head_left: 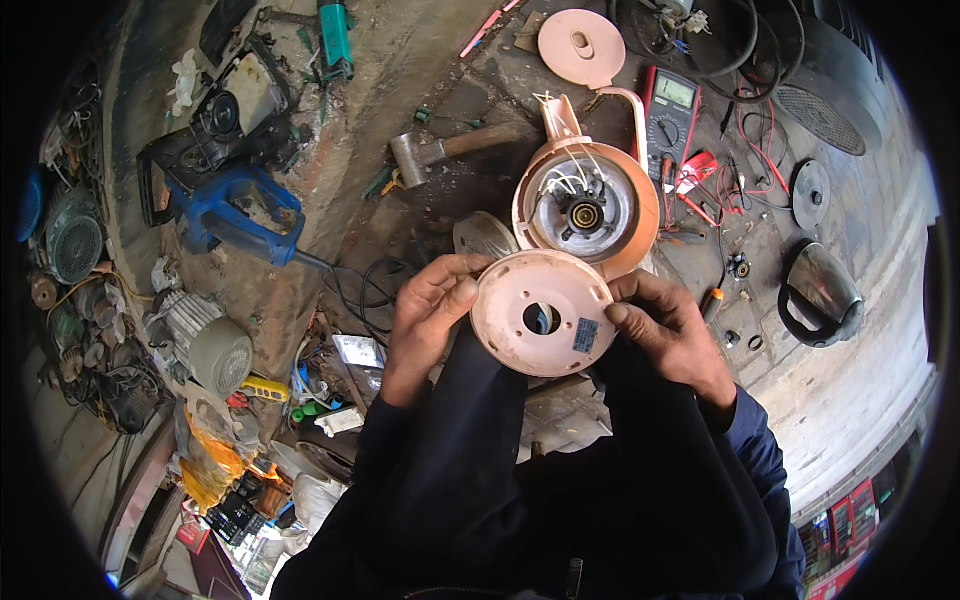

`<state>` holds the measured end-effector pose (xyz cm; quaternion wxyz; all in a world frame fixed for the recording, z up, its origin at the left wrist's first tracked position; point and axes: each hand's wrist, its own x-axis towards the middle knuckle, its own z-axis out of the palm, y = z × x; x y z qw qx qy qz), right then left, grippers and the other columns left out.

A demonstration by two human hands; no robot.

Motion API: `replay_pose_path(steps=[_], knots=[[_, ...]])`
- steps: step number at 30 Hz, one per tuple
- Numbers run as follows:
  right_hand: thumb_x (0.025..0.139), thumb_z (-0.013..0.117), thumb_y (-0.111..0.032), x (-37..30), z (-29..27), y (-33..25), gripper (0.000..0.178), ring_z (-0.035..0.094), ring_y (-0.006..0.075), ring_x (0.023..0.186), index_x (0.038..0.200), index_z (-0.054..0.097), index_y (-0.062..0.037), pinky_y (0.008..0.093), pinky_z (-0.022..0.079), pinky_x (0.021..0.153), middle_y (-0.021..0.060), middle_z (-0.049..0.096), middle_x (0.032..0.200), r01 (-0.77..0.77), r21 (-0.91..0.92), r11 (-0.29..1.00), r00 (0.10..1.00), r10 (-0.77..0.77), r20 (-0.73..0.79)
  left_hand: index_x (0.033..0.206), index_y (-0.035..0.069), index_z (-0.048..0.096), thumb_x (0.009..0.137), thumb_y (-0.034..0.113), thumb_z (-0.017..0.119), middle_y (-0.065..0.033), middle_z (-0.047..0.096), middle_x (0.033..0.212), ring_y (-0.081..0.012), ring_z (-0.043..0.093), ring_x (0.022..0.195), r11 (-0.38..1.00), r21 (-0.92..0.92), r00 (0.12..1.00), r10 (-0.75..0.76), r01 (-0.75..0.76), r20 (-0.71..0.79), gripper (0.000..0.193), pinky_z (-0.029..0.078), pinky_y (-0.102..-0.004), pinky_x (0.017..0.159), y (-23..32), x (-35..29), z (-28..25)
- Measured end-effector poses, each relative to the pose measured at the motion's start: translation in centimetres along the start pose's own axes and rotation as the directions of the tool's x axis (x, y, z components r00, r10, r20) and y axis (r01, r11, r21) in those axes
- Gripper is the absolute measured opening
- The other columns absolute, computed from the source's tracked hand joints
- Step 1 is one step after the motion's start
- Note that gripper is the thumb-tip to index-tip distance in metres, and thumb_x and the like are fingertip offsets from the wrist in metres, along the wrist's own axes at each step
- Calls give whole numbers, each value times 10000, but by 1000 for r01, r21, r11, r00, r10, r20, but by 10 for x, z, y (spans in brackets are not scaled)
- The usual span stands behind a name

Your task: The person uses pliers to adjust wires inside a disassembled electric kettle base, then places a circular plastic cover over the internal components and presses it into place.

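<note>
Between both hands I hold a round pink plastic base cover [500, 318] with a hole in its middle and a small dark label. My left hand [428, 318] grips its left rim, thumb on top. On the right rim my right hand [672, 330] pinches it the same way. Just beyond the cover lies an upturned pink electric kettle [533, 205], its metal underside, white wires and round connector [586, 214] exposed. The cover overlaps the kettle's near edge from this view; whether they touch I cannot tell. A pink lid [582, 48] rests beyond the kettle.
A multimeter [671, 110] with red leads lies right of the kettle, near a screwdriver [713, 304]. Farther right sits a dark metal kettle body [822, 292]. Leftward are a hammer [408, 160], a blue power tool [240, 212] and a grey motor [205, 342].
</note>
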<state>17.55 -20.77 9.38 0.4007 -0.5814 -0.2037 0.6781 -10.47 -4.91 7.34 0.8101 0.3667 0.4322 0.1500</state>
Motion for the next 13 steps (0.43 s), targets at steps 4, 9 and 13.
replay_pose_path(steps=[4,9,13], knots=[[1100,727,-216,-1,0,-1,291,674,128,1017,1232,735,43,314,547,932,70,771,1058,9,24,1000,1000,-9,0,1362,-46,677,1049,82,762,-129,778,1226,-155,728,1099,995,92,994,-35,26,101,349,568,-303,992,11,3,1],[1100,729,-214,-1,0,-3,284,677,124,1010,1227,741,40,318,553,929,69,771,1042,0,32,1000,1000,0,-22,1315,-36,680,1036,93,785,-112,781,1198,-121,723,1064,971,215,978,-143,108,153,325,569,-281,959,16,5,-9],[1102,728,-221,-2,-2,-3,285,678,120,1017,1238,747,28,316,552,937,71,777,1060,-59,96,994,997,63,-41,1348,-25,654,1023,117,808,-103,783,1183,-111,721,1050,975,191,981,-140,113,135,386,565,-266,949,11,0,-13]])
